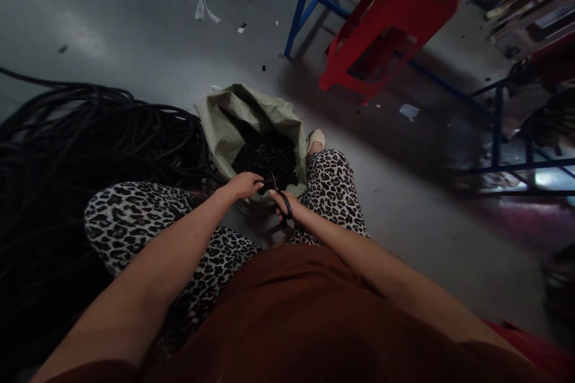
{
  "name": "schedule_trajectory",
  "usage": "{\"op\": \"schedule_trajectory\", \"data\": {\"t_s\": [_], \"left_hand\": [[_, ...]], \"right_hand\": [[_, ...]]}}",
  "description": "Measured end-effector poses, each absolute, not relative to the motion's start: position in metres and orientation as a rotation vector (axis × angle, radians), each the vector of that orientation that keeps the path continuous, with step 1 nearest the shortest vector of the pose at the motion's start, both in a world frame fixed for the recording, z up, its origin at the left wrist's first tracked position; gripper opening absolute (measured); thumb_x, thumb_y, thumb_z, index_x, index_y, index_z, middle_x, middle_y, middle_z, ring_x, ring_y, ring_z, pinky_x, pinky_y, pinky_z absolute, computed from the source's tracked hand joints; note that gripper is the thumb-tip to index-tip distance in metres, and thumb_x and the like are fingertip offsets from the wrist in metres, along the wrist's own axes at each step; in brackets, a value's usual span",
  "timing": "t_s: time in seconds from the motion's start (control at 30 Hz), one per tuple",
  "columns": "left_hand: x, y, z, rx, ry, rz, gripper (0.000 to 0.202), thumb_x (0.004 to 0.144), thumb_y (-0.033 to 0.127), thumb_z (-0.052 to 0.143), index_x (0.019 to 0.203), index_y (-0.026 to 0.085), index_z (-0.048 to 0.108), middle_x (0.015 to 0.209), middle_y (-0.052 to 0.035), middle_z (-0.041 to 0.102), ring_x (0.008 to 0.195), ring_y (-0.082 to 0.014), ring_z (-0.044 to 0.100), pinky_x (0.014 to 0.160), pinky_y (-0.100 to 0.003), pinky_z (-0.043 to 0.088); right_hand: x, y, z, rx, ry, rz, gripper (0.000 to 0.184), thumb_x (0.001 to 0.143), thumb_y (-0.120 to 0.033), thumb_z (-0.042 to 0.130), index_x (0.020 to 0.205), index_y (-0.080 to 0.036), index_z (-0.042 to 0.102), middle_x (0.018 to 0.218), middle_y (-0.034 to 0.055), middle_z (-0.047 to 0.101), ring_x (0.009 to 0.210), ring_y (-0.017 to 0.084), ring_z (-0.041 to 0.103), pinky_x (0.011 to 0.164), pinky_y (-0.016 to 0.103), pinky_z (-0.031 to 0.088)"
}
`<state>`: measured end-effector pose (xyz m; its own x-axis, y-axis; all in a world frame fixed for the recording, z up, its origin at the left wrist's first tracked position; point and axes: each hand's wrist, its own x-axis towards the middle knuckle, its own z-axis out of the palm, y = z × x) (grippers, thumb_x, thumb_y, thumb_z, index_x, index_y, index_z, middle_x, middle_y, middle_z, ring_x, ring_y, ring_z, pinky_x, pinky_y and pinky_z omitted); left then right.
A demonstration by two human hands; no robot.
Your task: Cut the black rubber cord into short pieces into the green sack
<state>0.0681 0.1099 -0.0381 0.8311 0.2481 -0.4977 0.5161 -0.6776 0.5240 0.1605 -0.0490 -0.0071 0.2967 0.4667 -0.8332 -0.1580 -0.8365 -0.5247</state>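
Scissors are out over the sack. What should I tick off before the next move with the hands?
1. Scissors firmly gripped: ok. The right hand has fingers through the handle loop.
2. Left hand clear of the blades: cannot tell. It sits right at the scissors, and the spot is dark.
3. What the left hand pinches: cannot tell. It is too dark and small to make out.
4. Sack open under the hands: ok. Its mouth gapes between the knees, with black pieces inside.
5. Room left in the sack: ok. The pieces lie below the rim.
6. Coil of black hose close by: ok. It is piled on the floor beside the left knee.
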Motion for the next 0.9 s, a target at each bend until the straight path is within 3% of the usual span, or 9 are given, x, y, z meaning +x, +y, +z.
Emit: {"op": "schedule_trajectory", "data": {"t_s": [0.27,0.63,0.9], "left_hand": [[0.0672,0.1145,-0.0388,2.379,0.573,-0.591,0.034,0.085,0.032,0.047,0.112,0.026,0.068,0.107,-0.0026,0.071,0.098,-0.0189,0.064,0.082,-0.023,0.046],[0.0659,0.1155,-0.0395,2.383,0.617,-0.620,0.032,0.084,0.032,0.049,0.107,0.027,0.070,0.103,-0.0036,0.072,0.096,-0.0208,0.064,0.078,-0.025,0.047],[0.0675,0.1173,-0.0346,2.421,0.699,-0.549,0.034,0.087,0.033,0.045,0.111,0.026,0.068,0.107,-0.0044,0.071,0.098,-0.0205,0.064,0.080,-0.025,0.047]], "right_hand": [[0.1609,-0.0497,-0.0096,-2.051,-0.209,1.537,0.028,0.097,-0.036,0.046,0.081,-0.014,0.051,0.040,-0.0089,0.040,0.027,0.006,0.041,0.028,0.013,0.036],[0.1604,-0.0535,-0.0105,-2.100,-0.251,1.546,0.031,0.093,-0.037,0.052,0.074,-0.014,0.054,0.037,-0.0087,0.039,0.025,0.005,0.038,0.027,0.012,0.029],[0.1614,-0.0513,-0.0098,-2.052,-0.180,1.604,0.043,0.096,-0.052,0.041,0.103,-0.012,0.056,0.043,-0.0061,0.047,0.029,0.008,0.047,0.029,0.014,0.036]]}}
